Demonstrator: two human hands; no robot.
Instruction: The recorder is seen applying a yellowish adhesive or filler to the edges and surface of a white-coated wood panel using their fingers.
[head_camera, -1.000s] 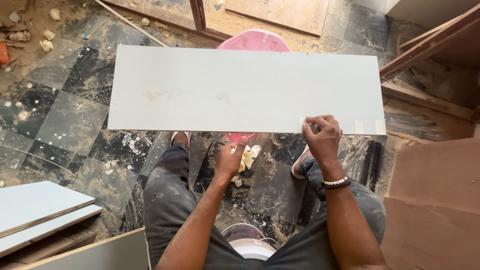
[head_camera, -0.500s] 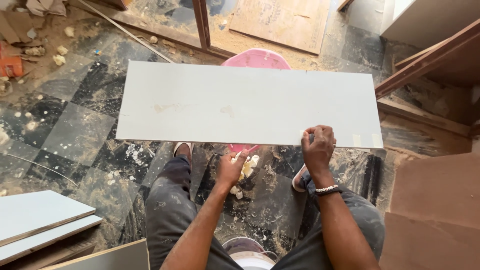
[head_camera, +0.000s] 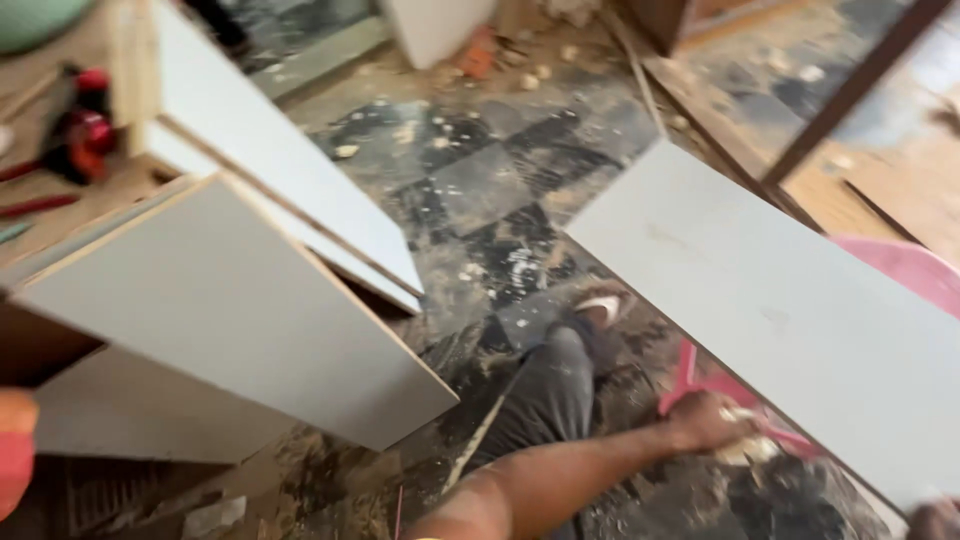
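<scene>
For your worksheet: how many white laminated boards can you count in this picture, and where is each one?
3, possibly more hidden. One long board lies on the pink stool at right, by the left hand. A large one leans at left, with another behind it.

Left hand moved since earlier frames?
Cannot tell: the camera swung left. The left hand remains under the long white board's near edge, by the pink stool.

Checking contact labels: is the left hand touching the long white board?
Cannot tell. In the head view the left hand sits at the near edge of the white board, but motion blur hides any contact or gap.
</scene>
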